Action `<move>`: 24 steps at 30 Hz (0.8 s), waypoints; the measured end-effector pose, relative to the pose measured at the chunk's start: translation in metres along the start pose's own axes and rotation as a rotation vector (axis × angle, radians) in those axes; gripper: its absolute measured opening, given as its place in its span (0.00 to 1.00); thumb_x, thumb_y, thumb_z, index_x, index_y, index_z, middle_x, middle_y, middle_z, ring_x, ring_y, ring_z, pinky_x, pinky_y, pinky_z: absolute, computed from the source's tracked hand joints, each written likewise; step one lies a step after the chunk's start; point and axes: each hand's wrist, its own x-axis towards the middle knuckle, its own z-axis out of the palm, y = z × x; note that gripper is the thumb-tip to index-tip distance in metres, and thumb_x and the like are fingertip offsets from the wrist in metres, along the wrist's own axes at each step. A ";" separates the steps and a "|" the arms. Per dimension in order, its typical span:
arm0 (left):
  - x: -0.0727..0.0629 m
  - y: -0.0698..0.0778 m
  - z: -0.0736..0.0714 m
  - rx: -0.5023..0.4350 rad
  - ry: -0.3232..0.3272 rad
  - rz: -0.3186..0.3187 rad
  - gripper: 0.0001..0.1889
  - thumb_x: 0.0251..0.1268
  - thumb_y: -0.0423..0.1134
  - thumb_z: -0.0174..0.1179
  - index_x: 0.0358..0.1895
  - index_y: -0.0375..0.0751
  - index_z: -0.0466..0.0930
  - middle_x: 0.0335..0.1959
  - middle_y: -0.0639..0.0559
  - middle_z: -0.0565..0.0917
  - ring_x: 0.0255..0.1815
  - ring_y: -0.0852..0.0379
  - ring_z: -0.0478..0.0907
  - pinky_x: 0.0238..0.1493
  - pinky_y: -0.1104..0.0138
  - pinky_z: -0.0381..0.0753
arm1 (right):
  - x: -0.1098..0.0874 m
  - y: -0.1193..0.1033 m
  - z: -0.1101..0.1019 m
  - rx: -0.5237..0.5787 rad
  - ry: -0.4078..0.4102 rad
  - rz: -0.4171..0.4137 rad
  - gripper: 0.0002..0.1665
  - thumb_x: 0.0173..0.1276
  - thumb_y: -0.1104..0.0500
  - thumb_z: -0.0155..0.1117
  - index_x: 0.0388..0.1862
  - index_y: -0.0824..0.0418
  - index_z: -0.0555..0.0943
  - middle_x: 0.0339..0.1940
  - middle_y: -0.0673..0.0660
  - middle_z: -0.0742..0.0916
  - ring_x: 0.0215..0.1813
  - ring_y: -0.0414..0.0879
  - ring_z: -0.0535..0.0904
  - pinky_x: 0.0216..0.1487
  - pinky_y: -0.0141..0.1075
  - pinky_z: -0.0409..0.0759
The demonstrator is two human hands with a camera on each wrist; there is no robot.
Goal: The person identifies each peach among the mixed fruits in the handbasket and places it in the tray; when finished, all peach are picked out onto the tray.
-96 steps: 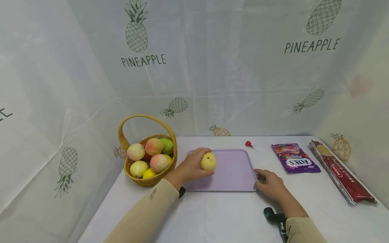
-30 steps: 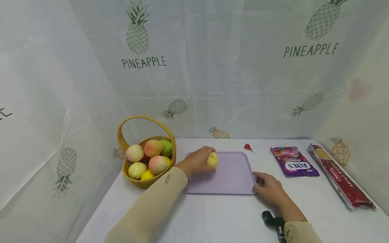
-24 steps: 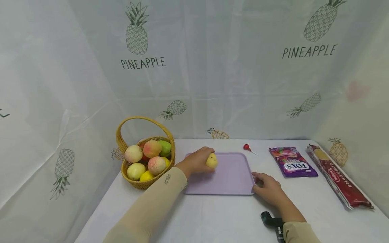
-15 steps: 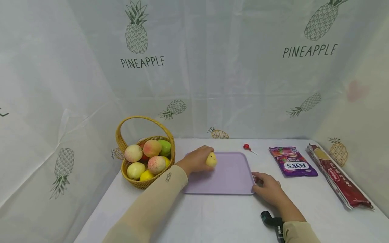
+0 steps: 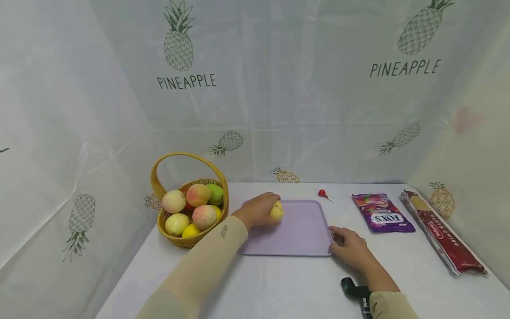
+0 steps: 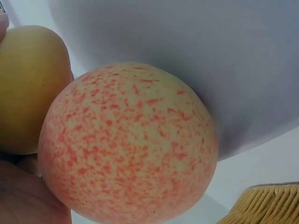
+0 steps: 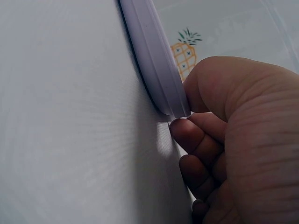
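In the head view my left hand reaches over the left half of a lavender tray, gripping a pale yellow pear between thumb and fingers. The left wrist view shows the same pear at the left. Beside the palm, close to the camera, is a red-speckled peach that the hand and sleeve hide from the head view. My right hand pinches the tray's right edge near its front corner. From the right wrist, the thumb presses the tray rim, with the other fingers curled below it.
A wicker basket of several fruits stands left of the tray, its handle arching up. A red lollipop lies behind the tray. To the right lie a purple FOX'S candy bag and a long red snack packet.
Since the oldest frame, my left hand has moved slightly forward and right across the tray with the pear, now covering more of it. Over the last second both hands have stayed almost still.
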 end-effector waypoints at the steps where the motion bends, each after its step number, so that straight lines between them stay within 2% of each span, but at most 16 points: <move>1: 0.000 -0.001 0.000 0.008 -0.001 -0.004 0.45 0.55 0.56 0.76 0.75 0.49 0.67 0.70 0.55 0.74 0.66 0.59 0.73 0.65 0.61 0.77 | 0.000 0.000 0.000 0.003 0.001 -0.001 0.35 0.59 0.58 0.69 0.67 0.63 0.79 0.44 0.51 0.86 0.46 0.48 0.75 0.53 0.50 0.66; 8: 0.002 -0.005 0.000 0.019 -0.006 -0.016 0.44 0.53 0.54 0.77 0.73 0.46 0.69 0.70 0.54 0.75 0.67 0.58 0.73 0.69 0.61 0.74 | 0.000 -0.002 0.000 0.012 0.005 -0.008 0.35 0.59 0.58 0.70 0.67 0.64 0.79 0.44 0.51 0.86 0.45 0.47 0.75 0.53 0.50 0.65; 17: 0.006 -0.008 0.003 0.070 0.001 -0.011 0.46 0.50 0.55 0.79 0.73 0.47 0.70 0.67 0.56 0.77 0.65 0.60 0.75 0.67 0.63 0.76 | 0.001 -0.001 0.001 0.000 -0.009 0.004 0.36 0.57 0.58 0.71 0.67 0.63 0.79 0.43 0.50 0.85 0.44 0.47 0.74 0.51 0.50 0.66; 24: 0.007 -0.007 0.002 0.086 -0.003 -0.013 0.45 0.49 0.54 0.79 0.73 0.48 0.70 0.69 0.55 0.76 0.68 0.59 0.74 0.68 0.62 0.75 | 0.001 0.000 0.002 -0.009 -0.009 0.018 0.36 0.58 0.57 0.70 0.68 0.62 0.79 0.43 0.50 0.85 0.44 0.47 0.73 0.51 0.48 0.66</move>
